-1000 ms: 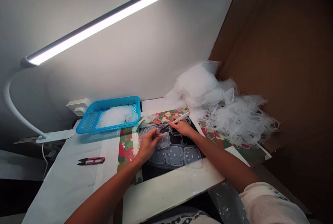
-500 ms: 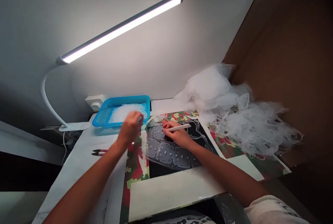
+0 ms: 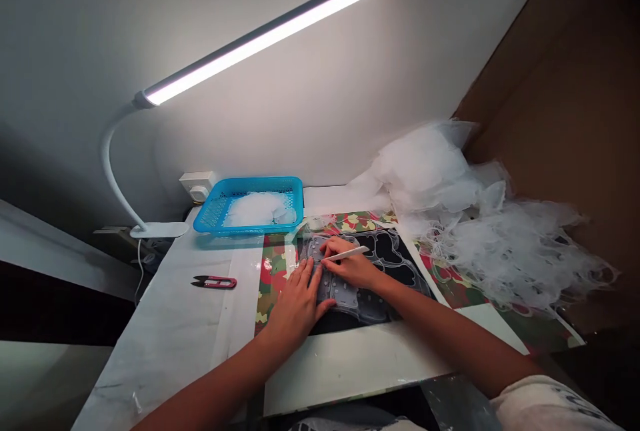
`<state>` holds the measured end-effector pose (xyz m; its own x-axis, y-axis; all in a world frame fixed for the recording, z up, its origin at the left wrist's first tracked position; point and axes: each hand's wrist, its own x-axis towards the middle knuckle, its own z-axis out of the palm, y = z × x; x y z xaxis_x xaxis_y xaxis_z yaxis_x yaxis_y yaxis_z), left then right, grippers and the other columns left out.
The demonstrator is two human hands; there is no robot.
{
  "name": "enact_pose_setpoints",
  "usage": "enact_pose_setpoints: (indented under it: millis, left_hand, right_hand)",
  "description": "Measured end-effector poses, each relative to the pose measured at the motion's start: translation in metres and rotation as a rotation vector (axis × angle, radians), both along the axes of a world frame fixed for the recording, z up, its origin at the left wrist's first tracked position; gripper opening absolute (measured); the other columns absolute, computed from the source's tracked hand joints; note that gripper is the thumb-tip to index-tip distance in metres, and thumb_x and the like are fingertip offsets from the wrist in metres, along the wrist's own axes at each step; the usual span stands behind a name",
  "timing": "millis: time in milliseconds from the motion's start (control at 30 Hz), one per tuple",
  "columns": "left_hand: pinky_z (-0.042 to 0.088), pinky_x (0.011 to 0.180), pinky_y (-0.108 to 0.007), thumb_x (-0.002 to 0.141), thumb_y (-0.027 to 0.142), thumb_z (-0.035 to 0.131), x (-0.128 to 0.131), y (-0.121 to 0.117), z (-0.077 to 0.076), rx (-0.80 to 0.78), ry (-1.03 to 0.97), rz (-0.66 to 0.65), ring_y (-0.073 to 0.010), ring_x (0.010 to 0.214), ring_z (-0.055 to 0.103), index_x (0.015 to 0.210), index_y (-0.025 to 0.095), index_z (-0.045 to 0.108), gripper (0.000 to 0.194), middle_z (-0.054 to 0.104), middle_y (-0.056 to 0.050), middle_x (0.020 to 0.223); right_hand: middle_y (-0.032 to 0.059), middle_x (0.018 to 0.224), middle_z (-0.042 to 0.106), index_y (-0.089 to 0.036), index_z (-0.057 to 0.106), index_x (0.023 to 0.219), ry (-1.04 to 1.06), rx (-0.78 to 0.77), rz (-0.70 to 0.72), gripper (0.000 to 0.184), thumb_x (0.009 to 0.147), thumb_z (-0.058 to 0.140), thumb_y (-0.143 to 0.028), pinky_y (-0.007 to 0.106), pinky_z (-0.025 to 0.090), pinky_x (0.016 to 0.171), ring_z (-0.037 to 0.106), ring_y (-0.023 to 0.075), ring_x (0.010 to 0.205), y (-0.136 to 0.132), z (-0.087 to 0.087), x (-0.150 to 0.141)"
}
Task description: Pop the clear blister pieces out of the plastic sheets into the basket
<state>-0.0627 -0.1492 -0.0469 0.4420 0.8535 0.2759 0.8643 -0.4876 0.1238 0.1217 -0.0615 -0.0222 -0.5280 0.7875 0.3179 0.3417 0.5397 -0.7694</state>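
Right now, the left hand point(image 3: 297, 304) lies flat with fingers spread, pressing on a clear moulded plastic sheet point(image 3: 345, 297), which rests on a black mat point(image 3: 403, 271) atop a camouflage-print board point(image 3: 275, 284). The right hand point(image 3: 350, 265) grips a white pen point(image 3: 347, 254), its tip on the sheet. Beyond them sits a blue plastic basket point(image 3: 295, 199) holding clear offcuts point(image 3: 257, 209). Red thread snips point(image 3: 214, 282) lie on the tabletop point(image 3: 165, 351) left of the board, and a heap of clear film point(image 3: 500, 251) is piled to the right.
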Motion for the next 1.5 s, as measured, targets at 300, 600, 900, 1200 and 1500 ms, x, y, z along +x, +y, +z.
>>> enact_pose_setpoints:
  millis: [300,600,900,1200,1500]
  left_hand:
    - [0.041,0.107,-0.049,0.094,0.052,0.047,-0.011,0.01,-0.004,0.001,0.002,-0.051,-0.0339,0.132,0.047,0.138,0.011,0.049,0.06,0.051,-0.022,0.142]
    - [0.045,0.104,-0.047,0.093,0.05,0.051,-0.016,0.008,-0.006,0.077,0.026,-0.057,-0.0333,0.13,0.05,0.134,0.013,0.054,0.055,0.052,-0.02,0.14]
    - [0.045,0.103,-0.048,0.092,0.049,0.052,-0.015,0.005,-0.009,0.02,-0.001,-0.03,-0.0343,0.131,0.047,0.133,0.016,0.054,0.053,0.05,-0.02,0.142]
    - [0.042,0.096,-0.051,0.089,0.054,0.054,-0.013,0.038,0.032,-0.26,-0.374,-0.035,-0.034,0.108,0.056,0.098,0.018,0.074,0.042,0.068,-0.016,0.105]
    - [0.048,0.09,-0.036,0.083,0.052,0.065,0.025,0.066,0.052,-1.189,-1.563,-0.037,-0.0219,0.096,0.065,0.105,0.014,0.067,0.044,0.068,-0.013,0.106]
  right_hand:
    - [0.003,0.089,0.061,-0.021,0.053,0.074,-0.09,0.079,-0.023,0.013,0.085,0.059,-0.022,0.033,0.044,0.078,0.056,0.0184,0.084,-0.001,-0.007,-0.007]
    - [0.0068,0.099,0.063,-0.021,0.051,0.074,-0.178,0.151,0.018,0.016,0.088,0.056,-0.017,0.035,0.047,0.08,0.058,0.0203,0.089,-0.007,-0.007,-0.001]
    - [0.0056,0.087,0.069,-0.021,0.058,0.081,-0.147,0.188,-0.368,0.016,0.092,0.047,-0.025,0.033,0.045,0.074,0.061,0.0201,0.079,0.025,0.008,0.028]
    - [0.0032,0.084,0.072,-0.021,0.06,0.072,0.209,-0.104,-0.484,0.021,0.082,0.061,-0.04,0.031,0.044,0.075,0.06,0.0193,0.078,0.029,0.032,0.078]
    - [0.002,0.087,0.071,-0.022,0.063,0.077,0.128,-0.279,-0.143,0.018,0.085,0.061,-0.038,0.032,0.044,0.075,0.061,0.0196,0.079,-0.028,0.046,0.031]
